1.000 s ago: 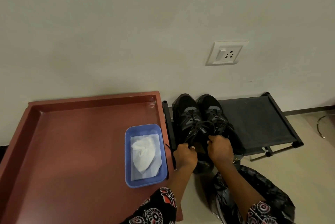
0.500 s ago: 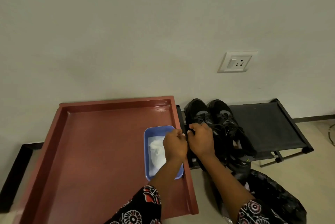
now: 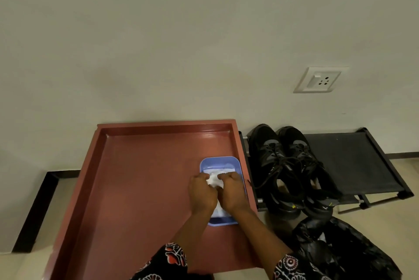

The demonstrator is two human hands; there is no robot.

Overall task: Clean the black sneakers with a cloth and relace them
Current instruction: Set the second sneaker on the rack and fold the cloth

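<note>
Over the blue tub [image 3: 205, 163] on the red tray [image 3: 140, 180], the left hand [image 3: 202, 191] and right hand [image 3: 232, 190] both grip the white cloth [image 3: 214, 179], fingers curled into it. Just right of the tray, the black sneakers [image 3: 288, 166] sit side by side on a low black rack [image 3: 353, 161], laces loose

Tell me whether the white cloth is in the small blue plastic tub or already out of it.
In. The white cloth lies inside the small blue plastic tub, with the left hand and right hand gripping it there.
</note>
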